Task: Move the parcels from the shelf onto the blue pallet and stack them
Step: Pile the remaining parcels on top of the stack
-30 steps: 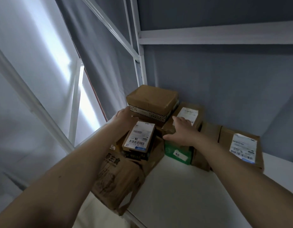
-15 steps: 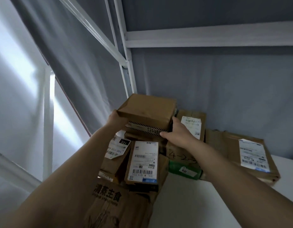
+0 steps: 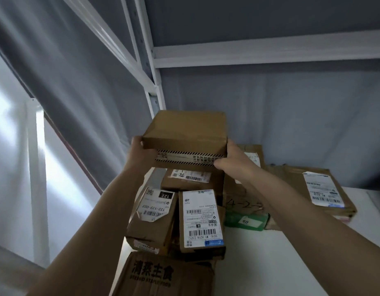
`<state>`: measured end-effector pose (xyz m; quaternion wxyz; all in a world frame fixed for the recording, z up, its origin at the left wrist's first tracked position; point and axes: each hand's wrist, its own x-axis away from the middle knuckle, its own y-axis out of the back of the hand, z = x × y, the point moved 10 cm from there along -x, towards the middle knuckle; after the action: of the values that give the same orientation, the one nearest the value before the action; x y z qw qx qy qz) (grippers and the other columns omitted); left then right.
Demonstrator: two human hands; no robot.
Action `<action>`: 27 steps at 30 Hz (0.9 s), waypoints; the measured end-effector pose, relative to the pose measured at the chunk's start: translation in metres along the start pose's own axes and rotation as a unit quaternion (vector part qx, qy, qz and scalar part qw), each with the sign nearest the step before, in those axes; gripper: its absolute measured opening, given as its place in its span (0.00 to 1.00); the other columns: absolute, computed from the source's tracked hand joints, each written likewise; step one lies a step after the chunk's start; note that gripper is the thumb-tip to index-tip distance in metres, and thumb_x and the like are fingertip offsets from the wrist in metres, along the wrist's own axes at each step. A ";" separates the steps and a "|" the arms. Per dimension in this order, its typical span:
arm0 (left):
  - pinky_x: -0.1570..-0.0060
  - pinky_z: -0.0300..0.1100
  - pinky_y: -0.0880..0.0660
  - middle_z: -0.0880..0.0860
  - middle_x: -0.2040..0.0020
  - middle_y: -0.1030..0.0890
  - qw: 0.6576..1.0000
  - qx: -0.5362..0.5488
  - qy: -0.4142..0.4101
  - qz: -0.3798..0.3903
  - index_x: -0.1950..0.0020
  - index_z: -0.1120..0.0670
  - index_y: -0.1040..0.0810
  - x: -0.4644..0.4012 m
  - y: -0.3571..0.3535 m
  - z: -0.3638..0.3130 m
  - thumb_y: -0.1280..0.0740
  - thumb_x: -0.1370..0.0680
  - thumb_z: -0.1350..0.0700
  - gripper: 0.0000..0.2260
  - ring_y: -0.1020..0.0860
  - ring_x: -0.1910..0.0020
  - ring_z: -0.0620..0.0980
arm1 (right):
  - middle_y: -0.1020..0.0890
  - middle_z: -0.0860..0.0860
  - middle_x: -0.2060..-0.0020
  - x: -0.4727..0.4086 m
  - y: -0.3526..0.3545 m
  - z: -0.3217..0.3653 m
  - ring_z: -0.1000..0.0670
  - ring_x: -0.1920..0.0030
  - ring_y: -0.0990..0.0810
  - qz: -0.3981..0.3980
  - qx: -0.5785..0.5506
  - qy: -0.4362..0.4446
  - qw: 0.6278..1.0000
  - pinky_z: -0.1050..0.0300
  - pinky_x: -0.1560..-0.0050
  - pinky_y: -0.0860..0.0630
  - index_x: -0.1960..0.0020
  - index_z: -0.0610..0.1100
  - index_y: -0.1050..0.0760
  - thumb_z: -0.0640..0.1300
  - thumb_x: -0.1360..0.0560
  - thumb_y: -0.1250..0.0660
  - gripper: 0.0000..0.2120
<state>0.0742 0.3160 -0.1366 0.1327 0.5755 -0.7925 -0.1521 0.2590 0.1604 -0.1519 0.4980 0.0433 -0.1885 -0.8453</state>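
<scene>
Head view: left hand (image 3: 140,149), right hand (image 3: 231,159) clamp opposite ends of taped brown parcel (image 3: 186,133), fingers curled around edges, steadying lift clear of pile on shelf (image 3: 291,253).

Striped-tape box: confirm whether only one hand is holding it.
No, the left hand and right hand grip opposite ends of the striped-tape box.

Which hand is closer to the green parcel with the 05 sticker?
Right. The right hand, gripping the top box, is up above the green parcel; the left hand grips the box's far side.
</scene>
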 end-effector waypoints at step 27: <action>0.47 0.57 0.23 0.54 0.53 0.18 0.951 -0.066 -0.173 0.249 0.45 0.51 0.29 0.192 -0.273 -0.172 0.35 0.39 0.47 0.23 0.19 0.52 0.54 | 0.24 0.48 0.46 0.207 0.348 -0.072 0.50 0.46 0.24 -0.260 -0.011 -0.026 0.965 0.55 0.48 0.25 0.34 0.46 0.36 0.39 0.27 0.33 0.24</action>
<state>0.3200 0.0383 -0.0791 0.0647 0.3144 -0.9097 -0.2635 0.4615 -0.1880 -0.0687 0.2566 0.0631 -0.1741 -0.9486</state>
